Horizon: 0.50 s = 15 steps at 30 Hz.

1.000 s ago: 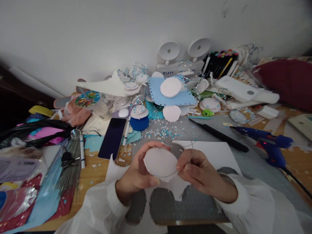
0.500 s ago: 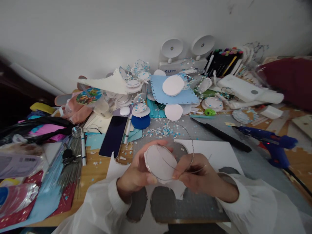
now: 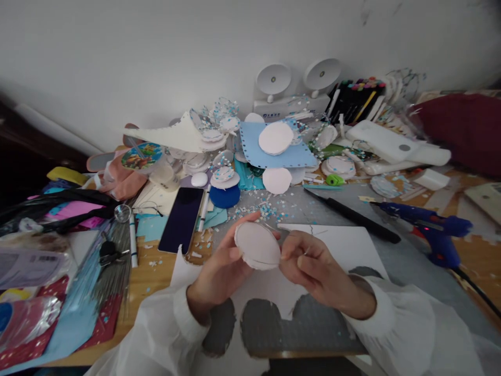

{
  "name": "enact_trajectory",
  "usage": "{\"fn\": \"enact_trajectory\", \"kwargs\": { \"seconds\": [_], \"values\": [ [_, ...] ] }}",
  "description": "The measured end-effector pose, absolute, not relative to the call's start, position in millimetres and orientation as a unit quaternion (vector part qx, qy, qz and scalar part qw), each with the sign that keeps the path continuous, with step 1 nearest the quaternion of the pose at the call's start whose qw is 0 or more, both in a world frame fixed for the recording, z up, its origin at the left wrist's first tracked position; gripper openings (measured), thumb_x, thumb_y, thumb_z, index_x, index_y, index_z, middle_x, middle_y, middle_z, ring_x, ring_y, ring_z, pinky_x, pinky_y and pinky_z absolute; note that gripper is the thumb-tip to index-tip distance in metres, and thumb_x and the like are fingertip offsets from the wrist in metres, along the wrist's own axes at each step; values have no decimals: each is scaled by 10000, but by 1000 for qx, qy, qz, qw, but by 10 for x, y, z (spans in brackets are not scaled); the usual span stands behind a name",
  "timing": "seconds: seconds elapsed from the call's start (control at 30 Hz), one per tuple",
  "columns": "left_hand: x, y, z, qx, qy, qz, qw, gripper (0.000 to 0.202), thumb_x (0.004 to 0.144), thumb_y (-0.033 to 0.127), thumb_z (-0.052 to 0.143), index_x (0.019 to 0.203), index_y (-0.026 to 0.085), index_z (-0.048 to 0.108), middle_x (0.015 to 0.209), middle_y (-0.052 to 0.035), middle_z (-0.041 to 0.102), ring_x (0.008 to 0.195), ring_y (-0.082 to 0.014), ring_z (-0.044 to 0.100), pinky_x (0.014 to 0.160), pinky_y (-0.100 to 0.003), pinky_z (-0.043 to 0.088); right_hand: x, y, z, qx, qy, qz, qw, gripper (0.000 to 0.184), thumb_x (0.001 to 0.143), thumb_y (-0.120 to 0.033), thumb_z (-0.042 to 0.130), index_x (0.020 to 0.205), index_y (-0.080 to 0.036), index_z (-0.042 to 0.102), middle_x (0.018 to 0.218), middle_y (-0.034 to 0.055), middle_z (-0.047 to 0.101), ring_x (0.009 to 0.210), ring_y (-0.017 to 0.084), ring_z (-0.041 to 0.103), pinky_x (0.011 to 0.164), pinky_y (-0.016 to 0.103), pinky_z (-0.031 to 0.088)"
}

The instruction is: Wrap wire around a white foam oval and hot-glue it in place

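Note:
A round white disc [image 3: 256, 245] is held by my left hand [image 3: 219, 274], thumb on its left edge and fingers behind it. It is tilted, and a thin wire runs along its rim. My right hand [image 3: 323, 274] pinches that thin wire [image 3: 307, 252] at the disc's right edge; the fingertips partly hide it. Below both hands lies a white sheet [image 3: 352, 243] with round holes cut out of it, on a grey cutting mat [image 3: 270, 334].
A blue glue gun [image 3: 426, 219] with a red light and a black-handled pointed tool [image 3: 352, 216] lie right. A phone [image 3: 182, 219], white pen [image 3: 204, 209] and blue disc [image 3: 225, 196] are left. Behind are several white discs [image 3: 277, 180] and a blue dotted sheet [image 3: 248, 141].
My left hand has turned and raised the disc slightly. The right hand's fingers have curled closer to its edge, and the wire loop that stood above the right hand has swung down.

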<state>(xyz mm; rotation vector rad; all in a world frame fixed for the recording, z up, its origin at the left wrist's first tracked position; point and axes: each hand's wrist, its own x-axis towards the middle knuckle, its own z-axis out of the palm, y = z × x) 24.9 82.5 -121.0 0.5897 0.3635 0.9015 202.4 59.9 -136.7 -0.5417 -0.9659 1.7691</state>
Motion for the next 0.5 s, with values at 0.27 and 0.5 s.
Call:
{"fn": "enact_trajectory", "kwargs": {
  "seconds": [0.27, 0.5],
  "values": [
    [243, 827, -1156, 239, 187, 422, 854, 574, 761, 366, 644, 1275, 161, 490, 1069, -129, 705, 944, -221, 672, 832, -277, 474, 2040, 628, -1325, -198, -384, 748, 504, 214, 841, -423, 656, 834, -213, 615, 436, -118, 314, 375, 43, 200, 420, 216, 171],
    [231, 837, -1157, 238, 168, 406, 866, 583, 767, 418, 637, 1269, 154, 501, 1048, -126, 712, 911, -212, 680, 811, -263, 477, 2031, 639, -1331, -237, -371, 749, 495, 289, 815, -446, 678, 733, -204, 543, 430, -120, 289, 388, 42, 186, 419, 209, 150]
  ]
}}
